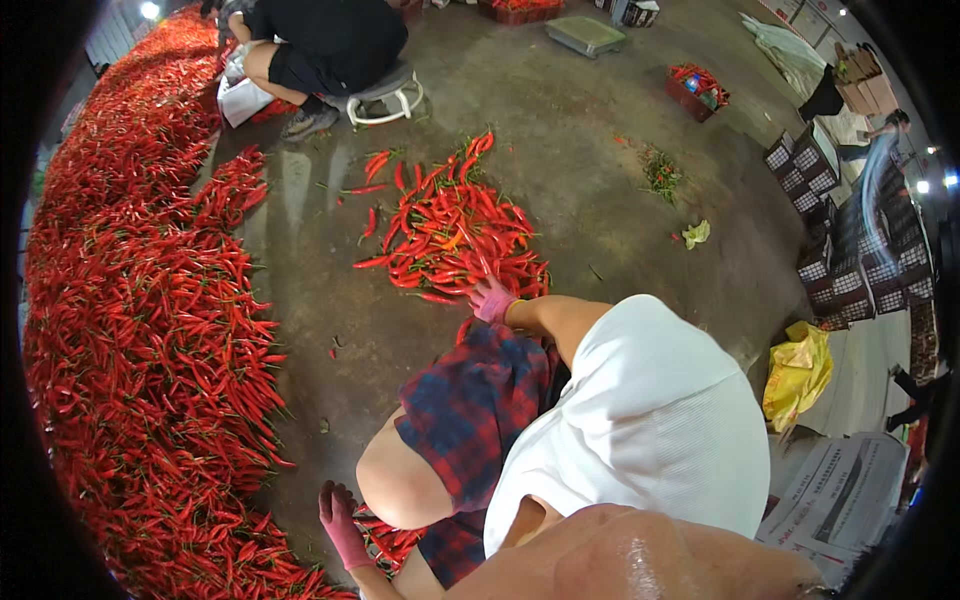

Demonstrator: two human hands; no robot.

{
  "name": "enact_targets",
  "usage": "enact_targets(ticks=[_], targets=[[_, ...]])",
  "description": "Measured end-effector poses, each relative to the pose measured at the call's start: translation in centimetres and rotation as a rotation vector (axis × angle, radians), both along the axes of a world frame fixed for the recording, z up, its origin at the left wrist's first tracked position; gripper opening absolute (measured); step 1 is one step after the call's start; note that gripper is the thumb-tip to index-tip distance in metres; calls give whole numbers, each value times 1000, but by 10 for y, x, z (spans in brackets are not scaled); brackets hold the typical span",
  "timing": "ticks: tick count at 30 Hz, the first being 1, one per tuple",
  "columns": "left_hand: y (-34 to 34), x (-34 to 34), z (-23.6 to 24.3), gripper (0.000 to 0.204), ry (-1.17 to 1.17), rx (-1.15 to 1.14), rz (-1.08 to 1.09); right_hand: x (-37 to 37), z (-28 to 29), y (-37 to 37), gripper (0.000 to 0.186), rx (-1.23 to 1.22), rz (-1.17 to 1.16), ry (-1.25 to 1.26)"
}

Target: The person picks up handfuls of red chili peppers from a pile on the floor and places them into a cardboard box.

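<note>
My right hand, in a pink glove, rests at the near edge of a loose pile of red chili peppers on the floor. Its fingers look stretched out against the peppers, and one pepper lies right by the fingertips. Lower down, my left hand wears a pink glove with dark fingertips. Its fingers are apart and slightly bent, with nothing visible in them. It is between a long heap of red chilies on the left and more red chilies partly hidden under my bent knee.
A person in dark clothes sits on a white stool by the heap's far end. A crate of chilies and a flat scale stand farther off. Stacked crates and a yellow bag are at right.
</note>
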State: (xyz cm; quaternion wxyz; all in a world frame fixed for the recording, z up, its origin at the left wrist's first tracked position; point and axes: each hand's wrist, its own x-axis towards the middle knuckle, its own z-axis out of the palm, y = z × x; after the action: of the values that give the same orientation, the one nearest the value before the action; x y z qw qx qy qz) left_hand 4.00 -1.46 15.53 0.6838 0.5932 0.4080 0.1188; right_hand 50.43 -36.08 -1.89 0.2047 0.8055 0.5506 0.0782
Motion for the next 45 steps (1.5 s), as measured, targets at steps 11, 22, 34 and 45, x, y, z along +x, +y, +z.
enact_targets(ticks=[11, 22, 34, 45], targets=[[36, -3, 61, 50, -7, 303, -74, -86, 102, 156, 42, -617, -133, 977], [51, -14, -7, 53, 276, 196, -192, -99, 35, 363, 48, -468, 73, 1197], [456, 38, -113, 91, 778, 826, 486, -117, 42, 813, 82, 387, 328, 1239], [478, 91, -151, 111, 638, 456, 682, -182, 14, 851, 106, 211, 339, 1051]])
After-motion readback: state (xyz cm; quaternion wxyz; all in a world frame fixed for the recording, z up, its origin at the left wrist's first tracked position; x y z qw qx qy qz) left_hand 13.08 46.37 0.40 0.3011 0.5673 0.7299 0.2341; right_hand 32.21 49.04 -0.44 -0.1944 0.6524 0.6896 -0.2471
